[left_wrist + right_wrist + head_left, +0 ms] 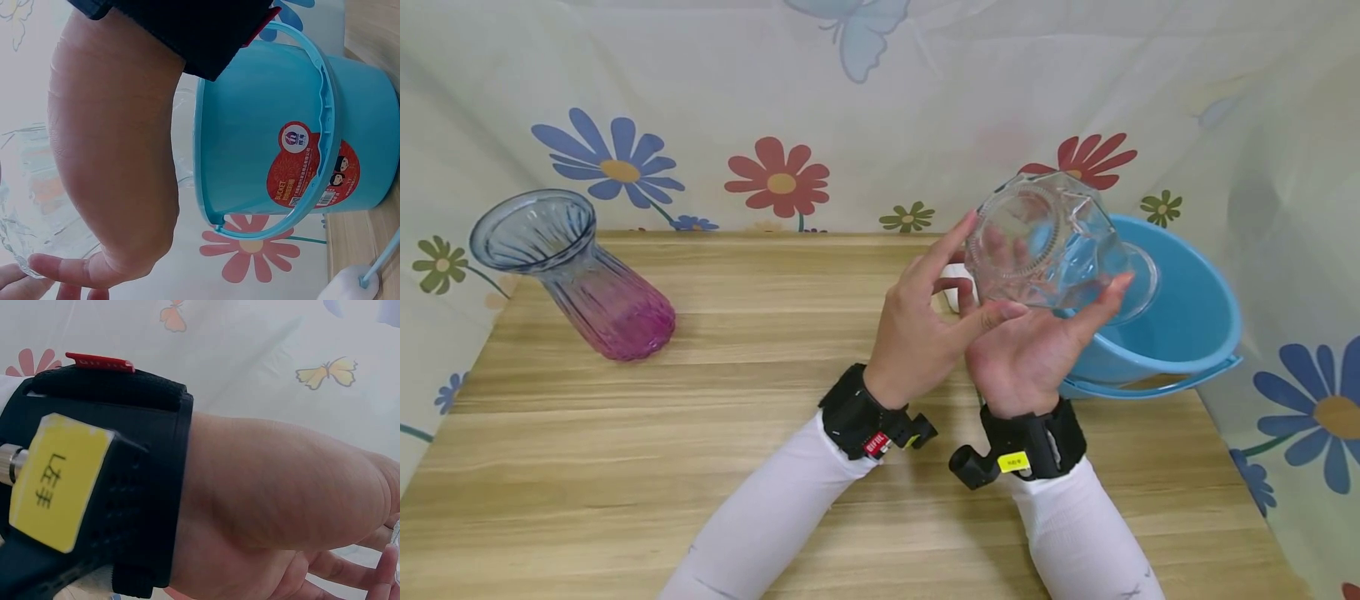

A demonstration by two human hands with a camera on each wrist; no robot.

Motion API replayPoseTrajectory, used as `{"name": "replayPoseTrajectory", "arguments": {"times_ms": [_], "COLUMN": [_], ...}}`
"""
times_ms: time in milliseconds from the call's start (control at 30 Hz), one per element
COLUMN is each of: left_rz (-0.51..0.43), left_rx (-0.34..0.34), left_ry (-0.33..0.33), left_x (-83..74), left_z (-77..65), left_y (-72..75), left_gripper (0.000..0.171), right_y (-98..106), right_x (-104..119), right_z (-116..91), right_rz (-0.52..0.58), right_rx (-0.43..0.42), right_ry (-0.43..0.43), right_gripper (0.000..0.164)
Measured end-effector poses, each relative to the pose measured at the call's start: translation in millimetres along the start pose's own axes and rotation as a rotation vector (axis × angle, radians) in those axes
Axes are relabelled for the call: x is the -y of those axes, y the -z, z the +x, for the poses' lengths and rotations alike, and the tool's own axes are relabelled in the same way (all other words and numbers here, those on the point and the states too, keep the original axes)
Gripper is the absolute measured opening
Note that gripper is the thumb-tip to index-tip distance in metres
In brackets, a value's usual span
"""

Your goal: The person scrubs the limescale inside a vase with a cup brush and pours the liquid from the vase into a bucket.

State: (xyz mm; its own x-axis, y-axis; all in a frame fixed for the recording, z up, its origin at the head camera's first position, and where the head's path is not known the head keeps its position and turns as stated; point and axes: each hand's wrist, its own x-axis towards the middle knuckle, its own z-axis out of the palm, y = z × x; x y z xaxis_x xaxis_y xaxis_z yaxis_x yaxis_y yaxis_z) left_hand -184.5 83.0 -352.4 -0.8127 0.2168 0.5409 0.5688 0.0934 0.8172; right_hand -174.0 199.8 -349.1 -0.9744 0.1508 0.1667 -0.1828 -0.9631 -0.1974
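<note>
A clear faceted glass vase [1078, 242] is held in the air, tilted, its round base towards the head camera and its flared rim over the blue bucket [1183, 362]. My left hand [917, 321] grips it at the base end, index finger along the left edge and thumb underneath. The right hand [1026, 358] holds it from below, palm up, thumb on the near right side and fingers seen through the glass. In the left wrist view, part of the vase [44, 194] shows behind a hand.
A ribbed vase [587, 283], blue above and pink below, stands at the table's left. Behind the left hand is a partly hidden white object [958, 287]; the left wrist view shows a white rounded head [350, 284] on a pale blue stick. A flowered curtain [865, 158] hangs behind the table.
</note>
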Motion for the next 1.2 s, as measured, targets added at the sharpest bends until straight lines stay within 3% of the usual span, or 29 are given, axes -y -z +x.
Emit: {"name": "replayPoseTrajectory", "arguments": {"times_ms": [200,633,900,1067,1200], "left_rz": [0.003,0.025,-0.003,-0.063,-0.12], "left_rx": [0.002,0.002,0.013,0.016,0.031], "left_ry": [0.014,-0.014,-0.021,0.026,0.108], "left_x": [-0.4,1.0,0.6,1.6,8.2], "left_z": [0.2,0.8,0.1,0.6,-3.3], "left_y": [-0.2,-0.8,0.1,5.3,11.4], "left_gripper": [0.09,0.09,0.09,0.089,0.093], "right_y": [0,1,4,6,11], "right_x": [0,0,2,1,-1], "right_z": [0,0,-2,3,5], "right_rz": [-0.04,-0.009,-0.064,-0.055,-0.22], "right_rx": [-0.038,-0.034,-0.023,0.068,0.096], "right_ry": [0.004,-0.008,-0.021,-0.05,-0.016], "right_gripper": [0.08,0.082,0.081,0.077,0.078]}}
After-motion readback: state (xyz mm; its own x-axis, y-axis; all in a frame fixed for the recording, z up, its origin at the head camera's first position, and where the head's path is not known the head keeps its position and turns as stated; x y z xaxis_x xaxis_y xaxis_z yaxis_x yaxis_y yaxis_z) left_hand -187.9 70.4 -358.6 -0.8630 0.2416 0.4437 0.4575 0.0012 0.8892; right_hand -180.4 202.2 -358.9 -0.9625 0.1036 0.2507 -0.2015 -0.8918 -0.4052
